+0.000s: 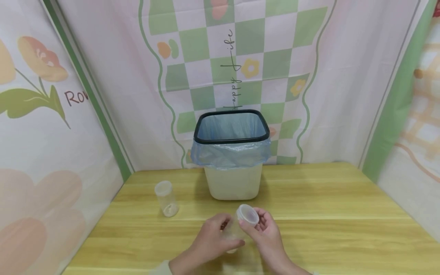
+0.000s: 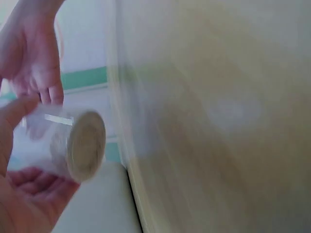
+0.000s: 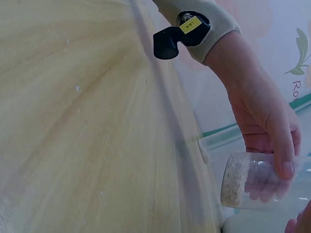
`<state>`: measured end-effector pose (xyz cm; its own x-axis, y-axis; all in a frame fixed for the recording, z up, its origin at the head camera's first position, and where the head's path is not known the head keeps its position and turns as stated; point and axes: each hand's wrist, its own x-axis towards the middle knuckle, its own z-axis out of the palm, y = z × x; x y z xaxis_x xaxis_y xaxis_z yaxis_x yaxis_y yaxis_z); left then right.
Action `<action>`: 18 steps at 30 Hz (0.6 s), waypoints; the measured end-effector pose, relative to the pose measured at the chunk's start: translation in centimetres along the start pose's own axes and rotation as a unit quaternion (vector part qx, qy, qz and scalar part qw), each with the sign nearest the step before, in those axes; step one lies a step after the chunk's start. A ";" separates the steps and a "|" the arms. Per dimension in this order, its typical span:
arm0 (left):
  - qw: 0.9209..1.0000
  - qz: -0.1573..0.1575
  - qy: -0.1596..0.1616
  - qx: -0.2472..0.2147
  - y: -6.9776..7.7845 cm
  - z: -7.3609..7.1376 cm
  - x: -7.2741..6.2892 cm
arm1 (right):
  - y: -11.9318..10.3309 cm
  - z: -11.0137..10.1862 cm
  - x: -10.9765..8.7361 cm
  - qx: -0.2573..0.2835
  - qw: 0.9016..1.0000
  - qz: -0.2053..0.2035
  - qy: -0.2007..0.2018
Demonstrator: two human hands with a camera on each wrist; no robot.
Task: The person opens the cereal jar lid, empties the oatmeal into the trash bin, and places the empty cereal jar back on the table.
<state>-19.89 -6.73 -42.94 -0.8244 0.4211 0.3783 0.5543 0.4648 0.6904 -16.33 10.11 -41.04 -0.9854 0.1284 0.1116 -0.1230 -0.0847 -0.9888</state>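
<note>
A clear plastic jar (image 1: 234, 230) with a translucent lid (image 1: 248, 214) is raised above the table in both hands. My left hand (image 1: 212, 238) grips its body, thumb on the near side and fingers on the far side. My right hand (image 1: 269, 240) pinches the lid end between thumb and fingers. In the right wrist view, a layer of pale, grainy stuff (image 3: 235, 180) lies at the jar's base. The left wrist view has the round base (image 2: 87, 145) facing the camera. A second lidded clear jar (image 1: 166, 199) stands to the left, with a little pale matter at its bottom.
Behind the hands, a cream bin (image 1: 234, 185) with a black rim and a blue liner bag (image 1: 230, 154) stands at the back of the wood-grain table (image 1: 330, 214). Printed curtains (image 1: 282, 34) close off the back and sides.
</note>
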 end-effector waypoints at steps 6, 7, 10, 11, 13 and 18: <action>0.988 -0.023 -0.085 -0.124 -0.9 -1.1 0.3 | 0.0 -0.5 0.1 0.023 0.999 -0.026 -0.038; 0.986 -0.026 -0.097 -0.134 -1.0 -1.3 0.3 | 0.0 -0.7 0.1 0.027 0.998 -0.031 -0.050; 0.980 -0.031 -0.124 -0.153 -1.3 -1.8 0.3 | -0.1 -1.4 0.4 0.037 0.993 -0.045 -0.099; 0.978 -0.032 -0.132 -0.160 -1.4 -1.9 0.4 | -0.1 -1.6 0.6 0.041 0.991 -0.049 -0.120; 0.973 -0.033 -0.146 -0.174 -1.6 -2.1 0.4 | 0.0 -2.2 0.9 0.051 0.983 -0.057 -0.165; 0.963 -0.030 -0.171 -0.204 -1.8 -2.4 0.4 | 0.3 -3.1 1.9 0.079 0.959 -0.071 -0.262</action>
<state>-21.52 -9.28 -42.51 -0.7284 0.6677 0.1534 0.3586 0.1809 0.9158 -17.84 13.38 -41.48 -0.8758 -0.3619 0.3192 -0.2355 -0.2568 -0.9373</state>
